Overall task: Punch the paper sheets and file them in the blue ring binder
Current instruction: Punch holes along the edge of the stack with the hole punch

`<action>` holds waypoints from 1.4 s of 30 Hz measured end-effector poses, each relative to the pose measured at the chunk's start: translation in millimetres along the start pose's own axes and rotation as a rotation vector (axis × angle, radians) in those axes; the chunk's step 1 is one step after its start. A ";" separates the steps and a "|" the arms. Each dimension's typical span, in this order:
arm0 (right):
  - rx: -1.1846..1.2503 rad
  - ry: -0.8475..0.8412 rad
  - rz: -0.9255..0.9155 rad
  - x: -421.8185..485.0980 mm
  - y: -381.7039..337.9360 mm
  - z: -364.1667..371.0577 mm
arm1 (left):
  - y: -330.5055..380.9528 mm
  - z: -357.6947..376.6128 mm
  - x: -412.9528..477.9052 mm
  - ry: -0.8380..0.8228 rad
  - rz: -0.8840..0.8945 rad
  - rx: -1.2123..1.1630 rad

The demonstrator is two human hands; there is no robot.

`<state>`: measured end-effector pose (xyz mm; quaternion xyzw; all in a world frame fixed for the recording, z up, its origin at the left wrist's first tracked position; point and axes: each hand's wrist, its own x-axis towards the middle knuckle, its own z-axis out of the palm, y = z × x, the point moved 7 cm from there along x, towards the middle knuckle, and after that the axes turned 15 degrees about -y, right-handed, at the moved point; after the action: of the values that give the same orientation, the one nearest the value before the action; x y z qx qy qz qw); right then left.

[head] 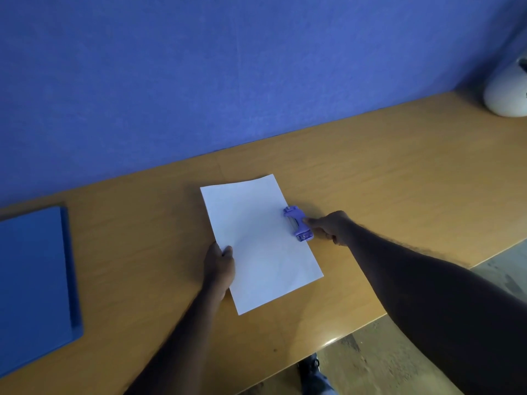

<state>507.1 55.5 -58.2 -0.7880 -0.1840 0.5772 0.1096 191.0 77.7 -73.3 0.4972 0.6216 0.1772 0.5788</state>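
White paper sheets [258,240] lie on the wooden desk in the middle of the head view. A small purple hole punch [298,223] sits over their right long edge. My right hand [332,228] grips the punch from the right, thumb on top. My left hand [219,262] holds the left edge of the sheets, thumb on top of the paper. The blue ring binder [34,280] lies closed at the far left of the desk.
The wooden desk [399,181] runs against a blue wall behind. A white rounded object [506,89] stands at the far right back. The desk's front edge runs diagonally at lower right, with floor and a shoe [312,372] below.
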 end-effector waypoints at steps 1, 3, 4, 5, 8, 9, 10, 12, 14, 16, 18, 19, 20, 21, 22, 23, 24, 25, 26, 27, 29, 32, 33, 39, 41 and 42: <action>-0.021 0.016 0.006 1.0 1.1 -1.4 | 0.9 0.1 -0.2 0.002 0.005 0.000; -0.051 0.030 0.023 4.3 1.5 -2.4 | -0.2 -0.4 0.9 0.013 0.002 0.003; -0.048 0.030 0.029 5.4 1.5 -2.8 | -1.1 -0.2 1.4 0.013 0.000 0.006; -0.039 0.025 0.031 6.0 0.3 -3.5 | -1.2 0.0 2.0 0.016 0.004 0.007; -0.003 0.018 0.036 6.0 -0.8 -6.2 | -0.2 1.1 3.4 0.021 0.009 0.029; 0.000 0.015 0.037 5.3 -0.8 -6.4 | -0.1 1.6 3.6 0.026 0.007 0.032; 0.001 0.005 0.034 5.8 -0.6 -5.3 | -0.5 1.5 2.8 0.031 -0.001 0.035; 0.004 -0.001 0.025 6.5 0.6 -4.1 | 0.9 1.2 3.1 0.043 -0.009 0.048; 0.006 0.012 0.022 9.3 4.2 -3.4 | 1.2 0.7 2.7 0.045 -0.017 0.050; 0.017 0.024 0.001 7.5 6.9 -2.4 | 3.9 1.4 -0.5 0.043 -0.013 0.050; 0.017 0.034 -0.047 8.3 7.0 -2.5 | 5.4 0.1 -2.7 0.050 -0.007 0.051; 0.022 0.035 -0.067 8.6 8.2 -2.3 | 4.8 -0.4 -2.9 0.050 -0.004 0.055; 0.024 0.041 -0.086 7.9 7.2 -2.6 | 6.1 -1.7 -3.5 0.051 -0.003 0.055; 0.034 0.037 -0.102 5.7 6.8 -1.8 | 6.5 -2.6 -3.1 0.053 -0.010 0.055; 0.037 0.036 -0.116 2.4 6.0 -1.9 | 7.3 -2.6 -3.5 0.054 -0.027 0.049; 0.027 0.041 -0.121 -3.7 5.6 -0.4 | 7.2 -3.0 -3.0 0.055 -0.039 0.043; 0.012 0.054 -0.146 -9.4 3.8 -1.0 | 8.5 -1.8 -4.3 0.049 -0.043 0.029; -0.008 0.068 -0.184 -15.4 1.8 0.4 | 9.5 -0.7 -5.1 0.045 -0.042 0.017; -0.009 0.080 -0.236 -18.8 0.5 2.6 | 10.8 0.3 -6.5 0.039 -0.043 0.009; 0.004 0.094 -0.279 -21.5 0.2 5.7 | 11.0 0.3 -7.3 0.038 -0.043 0.001; 0.090 0.127 -0.355 -26.8 4.3 11.6 | 10.4 -3.0 -11.5 0.042 -0.045 -0.011; 0.204 0.151 -0.434 -38.1 13.9 18.5 | 4.7 -16.8 -21.4 0.063 -0.047 -0.030; 0.225 0.159 -0.431 -40.9 19.7 20.8 | 0.7 -23.6 -24.5 0.074 -0.040 -0.040; 0.030 0.301 -0.591 -76.0 25.2 47.5 | -11.9 -68.3 -48.4 0.135 -0.033 -0.102; -0.039 0.217 -0.666 -84.8 11.8 68.8 | -9.5 -81.0 -56.9 0.142 -0.009 -0.118; -0.079 0.164 -0.670 -87.5 4.9 78.8 | -7.9 -87.7 -62.3 0.144 0.003 -0.114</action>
<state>409.8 11.5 -8.4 -0.7314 -0.4451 0.4362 0.2770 98.9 54.1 -22.3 0.4501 0.6498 0.2485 0.5599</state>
